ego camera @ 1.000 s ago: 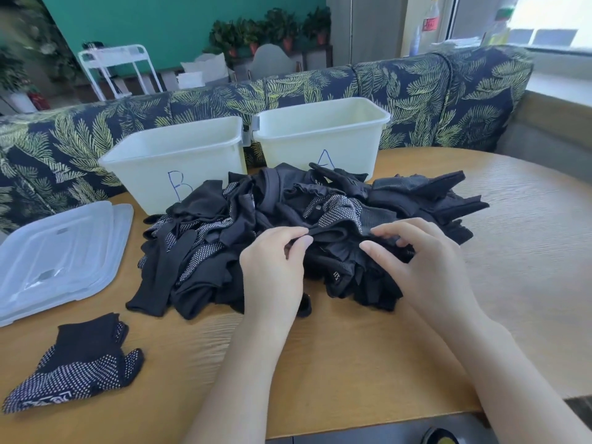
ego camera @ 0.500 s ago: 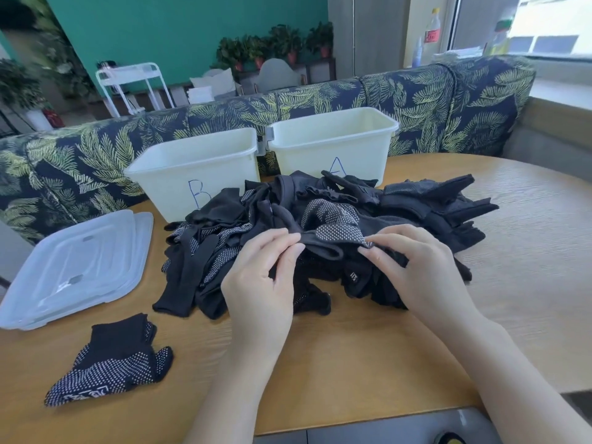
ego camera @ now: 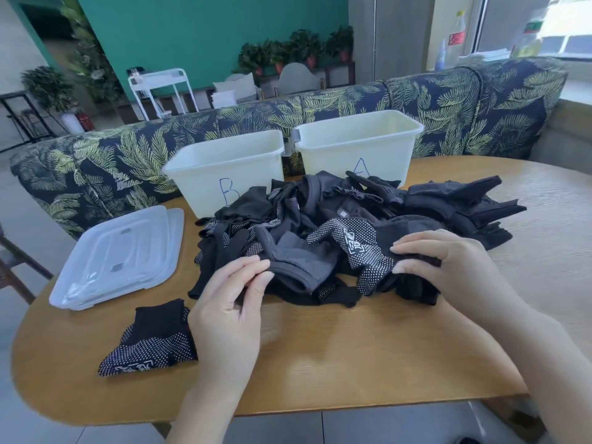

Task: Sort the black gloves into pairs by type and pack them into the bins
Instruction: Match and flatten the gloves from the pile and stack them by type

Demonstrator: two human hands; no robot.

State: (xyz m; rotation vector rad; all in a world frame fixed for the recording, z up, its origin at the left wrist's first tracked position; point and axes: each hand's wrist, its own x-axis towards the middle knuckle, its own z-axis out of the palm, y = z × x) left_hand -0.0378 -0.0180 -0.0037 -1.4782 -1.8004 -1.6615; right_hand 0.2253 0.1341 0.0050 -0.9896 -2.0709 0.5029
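Note:
A heap of black gloves (ego camera: pixel 416 206) covers the middle of the wooden table. My left hand (ego camera: pixel 230 302) pinches the cuff of a plain grey-black glove (ego camera: pixel 298 261) at the heap's near edge. My right hand (ego camera: pixel 448 267) grips the cuff of a white-dotted glove (ego camera: pixel 355 241) that lies across the top of the heap. A folded dotted glove (ego camera: pixel 153 341) lies apart at the near left. Behind the heap stand two white bins, bin B (ego camera: pixel 205 168) on the left and bin A (ego camera: pixel 336 142) on the right; their insides are mostly hidden.
Two clear plastic lids (ego camera: pixel 121 254) are stacked at the table's left. The rounded wooden table (ego camera: pixel 352 363) has bare room near me and at the right. A leaf-patterned sofa (ego camera: pixel 448 100) runs behind the bins.
Both hands have drawn gloves up from the heap: the dotted glove now lies spread on top, and the left hand has pulled a plain glove's cuff toward me. The camera view shifted left.

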